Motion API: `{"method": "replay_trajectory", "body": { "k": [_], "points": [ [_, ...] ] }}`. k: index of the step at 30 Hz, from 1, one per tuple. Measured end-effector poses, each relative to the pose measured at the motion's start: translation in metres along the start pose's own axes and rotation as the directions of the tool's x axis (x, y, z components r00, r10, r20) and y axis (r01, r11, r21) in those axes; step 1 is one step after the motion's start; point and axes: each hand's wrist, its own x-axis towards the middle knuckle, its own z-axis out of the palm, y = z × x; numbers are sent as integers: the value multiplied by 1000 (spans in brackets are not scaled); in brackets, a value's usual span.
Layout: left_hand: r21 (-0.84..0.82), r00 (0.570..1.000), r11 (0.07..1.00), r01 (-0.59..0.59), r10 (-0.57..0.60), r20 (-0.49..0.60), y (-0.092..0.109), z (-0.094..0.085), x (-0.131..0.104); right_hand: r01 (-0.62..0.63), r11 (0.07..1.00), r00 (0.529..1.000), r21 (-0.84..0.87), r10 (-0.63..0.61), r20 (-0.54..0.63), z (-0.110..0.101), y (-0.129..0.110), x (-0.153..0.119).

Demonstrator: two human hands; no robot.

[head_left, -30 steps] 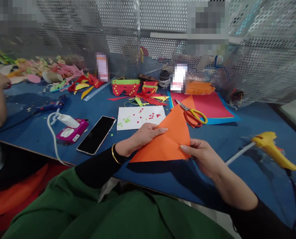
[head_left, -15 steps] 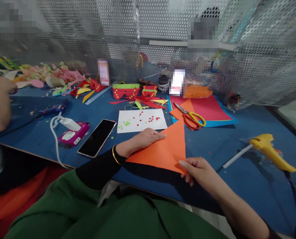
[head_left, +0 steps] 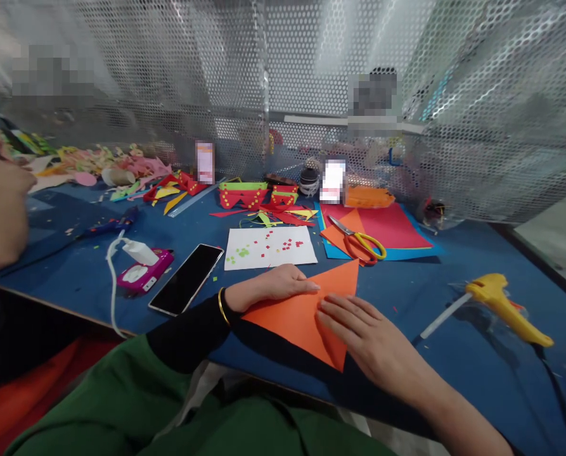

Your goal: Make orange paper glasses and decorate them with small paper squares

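Observation:
A folded sheet of orange paper [head_left: 306,329], triangular in outline, lies in front of me at the table's near edge. My left hand [head_left: 283,283] grips its upper left side, thumb on top and the other fingers partly hidden. On the paper's right part my right hand [head_left: 359,329] rests with fingers stretched out flat. Just beyond is a white sheet [head_left: 244,237] scattered with small red and green paper bits. Scissors [head_left: 359,239] with red and yellow handles lie past the paper's top corner, over red and blue sheets [head_left: 392,228].
A yellow glue gun [head_left: 506,307] lies at right. To the left are a phone [head_left: 187,278], a purple power strip [head_left: 144,272] with a white cable, and a blue glue gun [head_left: 111,223]. Red paper masks [head_left: 239,197] stand behind. Another person's hand [head_left: 2,209] is at far left.
My right hand has left the paper's lower right corner and moved up-left, lying flat on its surface. That corner now points further down. My left hand keeps its hold.

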Motion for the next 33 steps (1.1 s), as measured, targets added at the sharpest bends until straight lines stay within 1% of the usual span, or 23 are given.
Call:
{"method": "replay_trajectory", "body": {
  "k": [2, 3, 5, 8, 10, 12, 15, 17, 20, 23, 26, 33],
  "points": [
    [88, 998, 995, -35, 38, -41, 1, -1, 2, 39, 999, 999, -34, -39, -13, 6, -1, -1],
    [140, 995, 989, -49, 60, -78, 1, -2, 2, 55, 997, 998, -52, -56, -15, 8, -2, -2],
    [263, 977, 963, -53, 104, -186, -1, -5, 0, 65, 994, 998, -87, -66, -17, 10, -4, -4],
    [476, 923, 879, 3, 180, -339, -6, -12, -5, 42, 994, 999, -102, -44, -23, 13, -7, -9],
    [612, 900, 790, 30, 246, -361, -10, -17, -9, 21, 995, 999, -102, -23, -23, 15, -8, -14],
    [730, 897, 683, 14, 314, -310, -13, -20, -11, 10, 995, 1000, -102, -12, -14, 18, -10, -18],
    [853, 899, 520, -40, 391, -196, -14, -20, -8, 11, 994, 1000, -106, -11, -6, 21, -11, -22],
    [901, 895, 429, -63, 424, -139, -15, -20, -4, 10, 994, 1000, -105, -10, -2, 22, -11, -23],
    [942, 887, 328, -78, 454, -85, -16, -21, -1, 0, 995, 1000, -97, 1, 5, 23, -11, -23],
    [962, 878, 260, -78, 475, -57, -19, -24, -1, -18, 996, 1000, -89, 19, 6, 23, -12, -24],
    [974, 870, 213, -75, 492, -41, -22, -26, -3, -30, 997, 999, -76, 32, 29, 24, -13, -25],
    [985, 856, 148, -94, 517, 4, -28, -31, -5, -34, 997, 999, -65, 36, 32, 26, -15, -23]
  ]
}}
